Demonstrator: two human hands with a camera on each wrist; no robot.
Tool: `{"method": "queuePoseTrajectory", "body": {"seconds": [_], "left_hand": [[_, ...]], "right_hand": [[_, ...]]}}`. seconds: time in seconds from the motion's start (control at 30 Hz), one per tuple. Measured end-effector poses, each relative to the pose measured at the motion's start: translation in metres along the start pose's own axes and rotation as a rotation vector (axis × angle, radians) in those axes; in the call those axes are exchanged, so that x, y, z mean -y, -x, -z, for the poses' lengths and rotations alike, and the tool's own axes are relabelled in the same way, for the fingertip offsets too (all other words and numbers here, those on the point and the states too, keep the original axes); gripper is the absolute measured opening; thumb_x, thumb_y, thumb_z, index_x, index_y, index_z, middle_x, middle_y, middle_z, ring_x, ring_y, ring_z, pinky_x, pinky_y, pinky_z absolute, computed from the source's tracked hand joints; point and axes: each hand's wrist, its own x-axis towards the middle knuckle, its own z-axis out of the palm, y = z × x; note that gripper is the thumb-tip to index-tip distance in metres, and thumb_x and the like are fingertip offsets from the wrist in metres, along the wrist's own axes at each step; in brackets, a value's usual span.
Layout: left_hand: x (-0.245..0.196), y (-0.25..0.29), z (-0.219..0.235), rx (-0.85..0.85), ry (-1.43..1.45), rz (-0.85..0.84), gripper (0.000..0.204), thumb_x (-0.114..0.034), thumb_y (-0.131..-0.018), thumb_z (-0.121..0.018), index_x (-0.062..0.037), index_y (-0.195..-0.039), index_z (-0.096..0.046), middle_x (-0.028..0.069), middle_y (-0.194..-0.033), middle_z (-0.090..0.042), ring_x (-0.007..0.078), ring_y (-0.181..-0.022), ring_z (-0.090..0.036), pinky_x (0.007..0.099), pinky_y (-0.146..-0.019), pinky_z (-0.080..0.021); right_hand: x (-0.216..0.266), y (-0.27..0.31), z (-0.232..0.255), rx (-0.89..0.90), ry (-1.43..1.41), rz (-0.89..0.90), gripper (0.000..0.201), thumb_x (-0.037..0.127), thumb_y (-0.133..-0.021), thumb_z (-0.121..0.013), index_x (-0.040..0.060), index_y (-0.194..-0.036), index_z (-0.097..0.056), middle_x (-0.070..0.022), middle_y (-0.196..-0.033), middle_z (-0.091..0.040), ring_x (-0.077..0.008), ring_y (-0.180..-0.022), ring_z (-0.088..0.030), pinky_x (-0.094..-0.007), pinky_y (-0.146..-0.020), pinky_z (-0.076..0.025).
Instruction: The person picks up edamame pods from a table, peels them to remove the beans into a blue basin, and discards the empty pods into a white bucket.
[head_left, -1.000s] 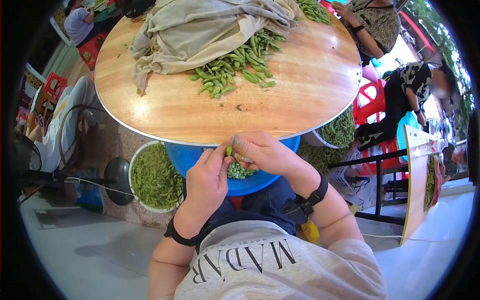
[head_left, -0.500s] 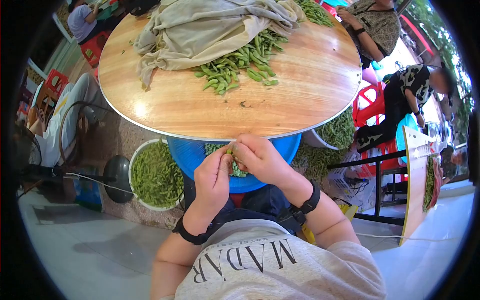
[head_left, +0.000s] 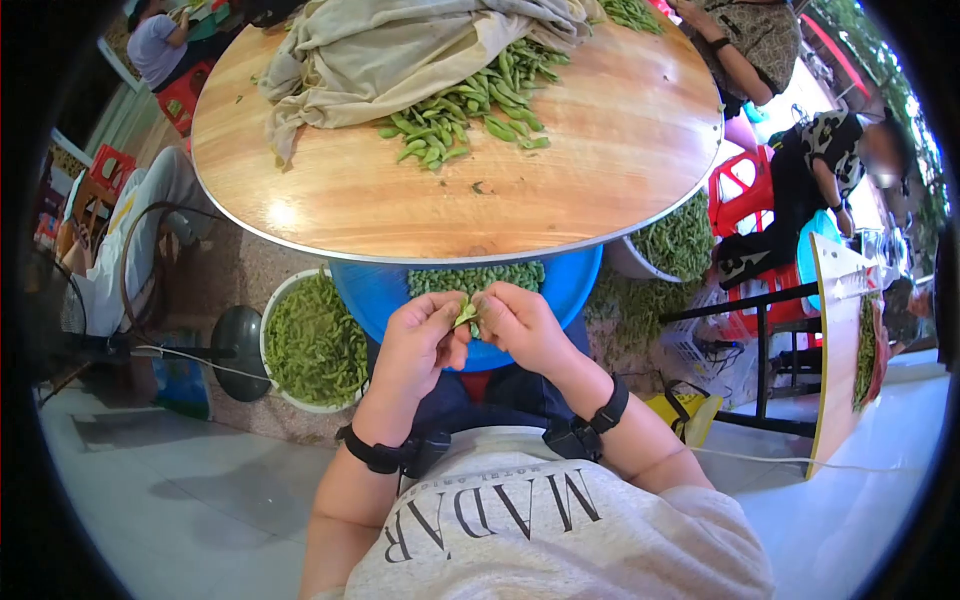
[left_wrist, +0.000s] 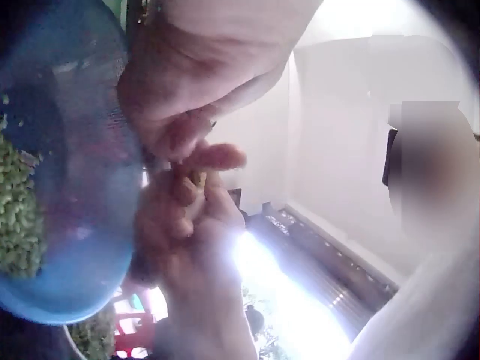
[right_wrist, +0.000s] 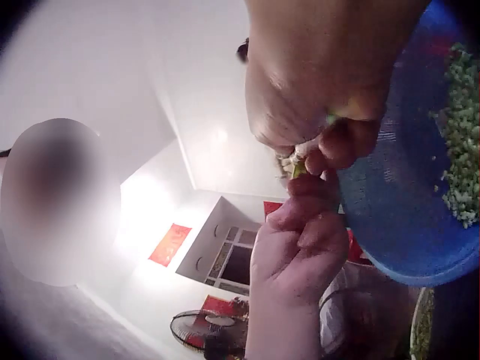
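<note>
Just above the blue basin [head_left: 578, 290], both hands come together at a green bean pod [head_left: 465, 313]. My left hand [head_left: 418, 335] pinches the pod between thumb and fingers. From the other side, the curled thumb and fingertips of my right hand [head_left: 528, 325] grip its edge. In the right wrist view a small bit of the pod [right_wrist: 298, 169] shows between the two sets of fingertips; the rest is hidden by fingers. Shelled green beans [head_left: 480, 278] cover the bottom of the basin behind the hands.
A round wooden table [head_left: 350, 200] stands ahead, its edge over the basin. It carries heaped pods [head_left: 440, 135] under a cloth [head_left: 390, 60]. A white tub of pods [head_left: 315, 345] is at left, another tub [head_left: 670, 240] at right. Other people sit around.
Both hands have drawn back from the table edge toward the body, with the pod between them. More shelled beans show in the basin, and the pod looks flatter and paler.
</note>
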Motion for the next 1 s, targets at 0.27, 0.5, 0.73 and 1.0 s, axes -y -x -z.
{"method": "queuePoseTrajectory", "body": {"seconds": [0.27,0.5,0.73,1.0], "left_hand": [[0.023,-0.008,0.007,-0.105,-0.661,-0.226,0.030,0.003,-0.082,-0.043,0.0059,-0.112,-0.038,0.0144,-0.072,-0.059,0.0151,-0.056,-0.058,0.0218,-0.050,-0.044],[0.013,-0.013,0.000,-0.091,-1.008,-0.281,0.032,0.003,-0.076,-0.046,0.0064,-0.108,-0.043,0.0180,-0.064,-0.058,0.0247,-0.055,-0.060,0.0314,-0.053,-0.045],[0.022,-0.026,0.011,-0.028,-1.053,-0.217,0.036,0.004,-0.078,-0.042,0.0071,-0.114,-0.042,0.0116,-0.067,-0.058,0.0135,-0.048,-0.054,0.0261,-0.045,-0.044],[0.012,-0.034,0.008,-0.026,-0.898,-0.050,0.038,0.002,-0.079,-0.041,0.0122,-0.115,-0.039,0.0126,-0.066,-0.061,0.0151,-0.051,-0.058,0.0249,-0.046,-0.046]], "right_hand": [[-0.020,-0.012,0.019,0.004,0.270,0.007,0.022,0.020,-0.075,-0.063,0.0001,-0.082,-0.060,-0.0078,-0.068,-0.058,-0.0124,-0.060,-0.054,-0.0257,-0.055,-0.043],[-0.021,-0.026,0.024,0.147,0.426,0.039,0.021,0.018,-0.064,-0.063,-0.0001,-0.072,-0.059,-0.0162,-0.062,-0.058,-0.0256,-0.056,-0.059,-0.0340,-0.054,-0.046],[-0.027,-0.033,0.018,0.151,0.765,0.074,0.026,0.025,-0.062,-0.058,-0.0003,-0.066,-0.059,-0.0217,-0.065,-0.057,-0.0373,-0.065,-0.057,-0.0424,-0.059,-0.047],[-0.046,-0.046,0.032,0.140,0.594,0.018,0.020,0.019,-0.061,-0.061,0.0024,-0.072,-0.061,-0.0163,-0.067,-0.060,-0.0315,-0.065,-0.060,-0.0378,-0.060,-0.048]]}}
